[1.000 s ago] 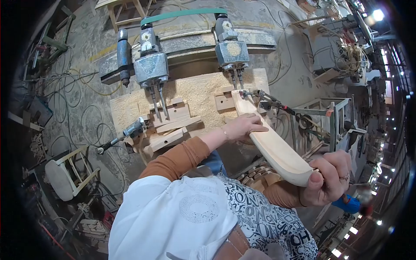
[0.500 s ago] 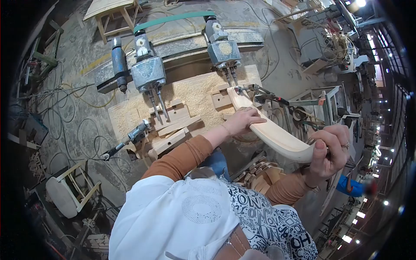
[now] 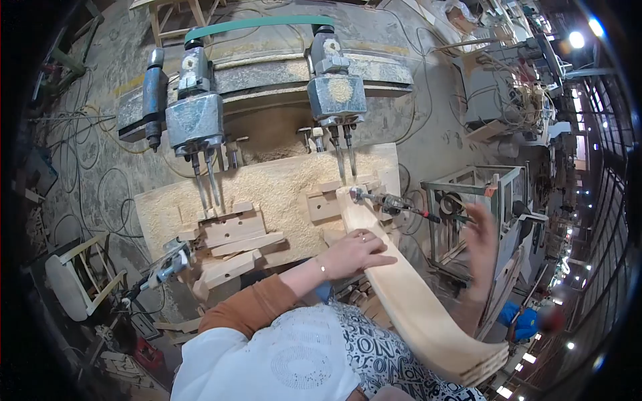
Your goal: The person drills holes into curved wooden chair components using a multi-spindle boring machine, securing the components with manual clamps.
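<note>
A worn grey concrete floor (image 3: 433, 123), marked by a faded yellow stripe (image 3: 127, 85), carries looped hoses (image 3: 114, 175). A pale-seated wooden chair (image 3: 69, 289) lies tipped at the left; a metal frame stand (image 3: 438, 180) occupies the right, where bright ceiling lamps (image 3: 576, 39) glow against dark, gridded structure (image 3: 612, 157).

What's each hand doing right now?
Left hand: partly curled, resting on the curved wooden piece; can't tell if gripping.
Right hand: raised off the wood, blurred; looks open and empty.
</note>
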